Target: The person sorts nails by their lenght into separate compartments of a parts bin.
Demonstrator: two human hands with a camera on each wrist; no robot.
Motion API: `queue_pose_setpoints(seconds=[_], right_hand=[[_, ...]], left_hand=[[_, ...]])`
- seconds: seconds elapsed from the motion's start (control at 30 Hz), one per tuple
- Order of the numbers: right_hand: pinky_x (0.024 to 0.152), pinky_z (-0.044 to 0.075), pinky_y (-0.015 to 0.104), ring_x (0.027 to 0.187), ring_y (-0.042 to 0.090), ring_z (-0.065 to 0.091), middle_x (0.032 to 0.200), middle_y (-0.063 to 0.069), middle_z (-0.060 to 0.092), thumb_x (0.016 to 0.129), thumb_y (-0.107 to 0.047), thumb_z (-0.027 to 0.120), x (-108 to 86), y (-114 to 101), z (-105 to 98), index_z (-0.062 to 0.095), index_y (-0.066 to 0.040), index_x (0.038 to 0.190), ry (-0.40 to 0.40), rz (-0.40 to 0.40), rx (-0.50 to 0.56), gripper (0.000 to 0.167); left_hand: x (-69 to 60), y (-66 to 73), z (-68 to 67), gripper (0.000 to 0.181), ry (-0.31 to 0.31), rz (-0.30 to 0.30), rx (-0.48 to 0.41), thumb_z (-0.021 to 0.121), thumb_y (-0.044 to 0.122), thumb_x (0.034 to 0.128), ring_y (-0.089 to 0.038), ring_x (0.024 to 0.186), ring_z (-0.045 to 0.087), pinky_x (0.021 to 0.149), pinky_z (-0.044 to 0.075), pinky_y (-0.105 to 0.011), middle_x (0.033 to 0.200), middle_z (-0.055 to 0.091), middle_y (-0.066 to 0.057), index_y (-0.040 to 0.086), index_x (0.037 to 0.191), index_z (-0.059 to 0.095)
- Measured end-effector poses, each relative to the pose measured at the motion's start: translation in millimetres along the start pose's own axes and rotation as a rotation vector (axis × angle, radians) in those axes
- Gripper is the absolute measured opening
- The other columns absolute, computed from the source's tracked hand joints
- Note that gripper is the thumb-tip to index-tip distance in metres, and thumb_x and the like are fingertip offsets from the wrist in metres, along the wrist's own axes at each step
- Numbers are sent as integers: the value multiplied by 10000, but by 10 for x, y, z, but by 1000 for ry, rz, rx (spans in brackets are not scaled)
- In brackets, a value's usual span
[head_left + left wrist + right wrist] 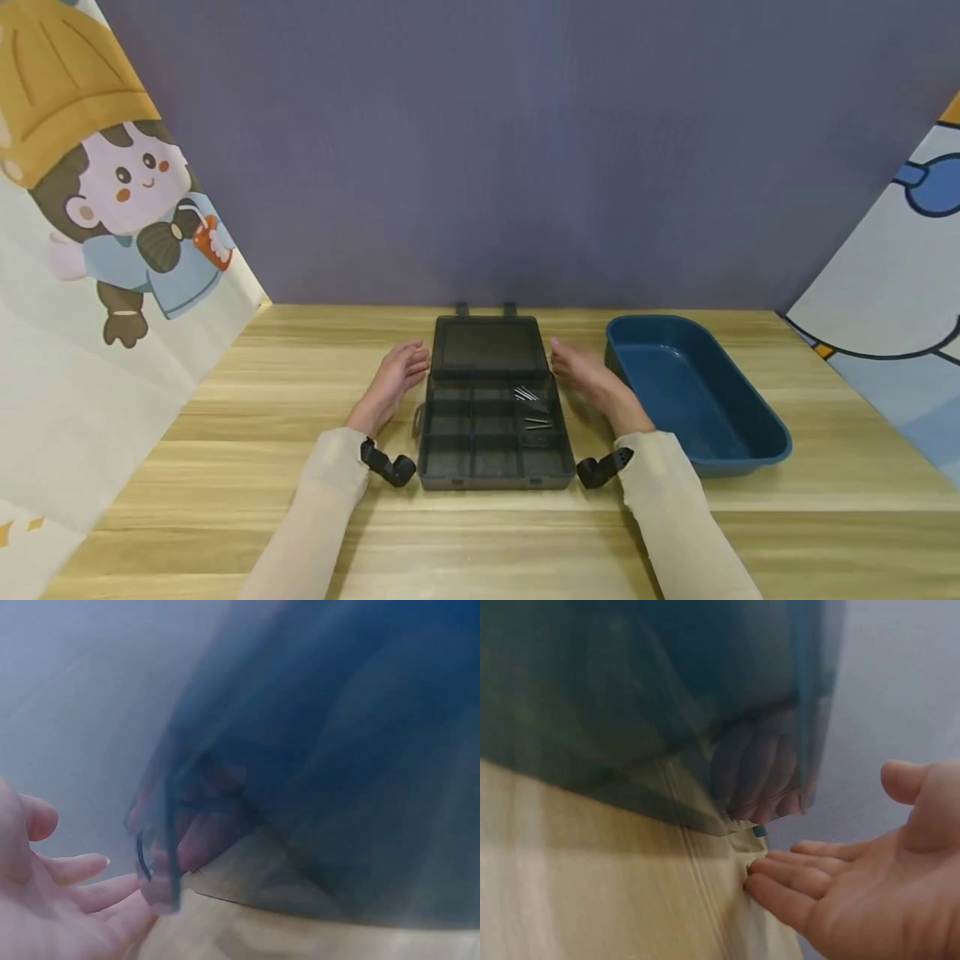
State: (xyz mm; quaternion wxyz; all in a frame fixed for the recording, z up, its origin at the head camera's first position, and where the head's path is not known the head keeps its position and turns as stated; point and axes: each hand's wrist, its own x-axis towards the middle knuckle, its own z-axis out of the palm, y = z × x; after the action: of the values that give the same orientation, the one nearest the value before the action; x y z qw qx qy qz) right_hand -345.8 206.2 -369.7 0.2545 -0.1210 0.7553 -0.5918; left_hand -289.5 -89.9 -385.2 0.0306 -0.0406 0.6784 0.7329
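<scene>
A dark see-through compartment box [496, 462] lies on the table, its lid [491, 343] folded open at the back. Thin silvery metal pins [526, 394] lie in its back right compartment, and a few more [537, 423] in the one in front of that. My left hand [392, 377] is held beside the lid's left edge, fingers loosely extended. On the opposite side my right hand [590, 380] is close to the lid's right edge, palm facing in. Both wrist views show the dark plastic near the fingertips; whether they touch it, I cannot tell.
A blue basin [678, 400] stands to the right of the box, close to my right forearm. Behind the wooden table [202, 467] rises a purple-grey panel [487, 167]. Cartoon-printed walls [45, 350] flank both sides.
</scene>
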Motion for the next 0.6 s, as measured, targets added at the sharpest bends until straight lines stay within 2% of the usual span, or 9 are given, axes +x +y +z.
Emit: queue_pose_setpoints(seconds=[0.2, 0.43, 0.6], right_hand=[[1176, 124, 512, 1441, 431, 96, 1541, 314, 89, 1051, -324, 184, 30, 68, -17, 61, 135, 1470, -7, -5, 66, 633], [1180, 115, 504, 1450, 409, 80, 1555, 285, 84, 1052, -310, 190, 31, 32, -28, 63, 112, 1481, -24, -9, 107, 615], [1184, 96, 497, 1456, 393, 75, 1558, 275, 83, 1052, -323, 202, 12, -17, -39, 53, 91, 1490, -17, -14, 120, 621]], left_hand=[[30, -45, 19, 498, -30, 20, 5, 184, 174, 1046, -433, 1370, 289, 1150, 247, -480, 1492, 246, -331, -106, 1458, 182], [51, -33, 26, 488, 18, 26, -27, 209, 172, 1049, -418, 1349, 329, 1138, 278, -464, 1475, 290, -325, -108, 1448, 207], [96, -30, 70, 459, 76, 68, -49, 235, 151, 1046, -390, 1317, 383, 1063, 391, -329, 1441, 342, -336, -132, 1405, 278]])
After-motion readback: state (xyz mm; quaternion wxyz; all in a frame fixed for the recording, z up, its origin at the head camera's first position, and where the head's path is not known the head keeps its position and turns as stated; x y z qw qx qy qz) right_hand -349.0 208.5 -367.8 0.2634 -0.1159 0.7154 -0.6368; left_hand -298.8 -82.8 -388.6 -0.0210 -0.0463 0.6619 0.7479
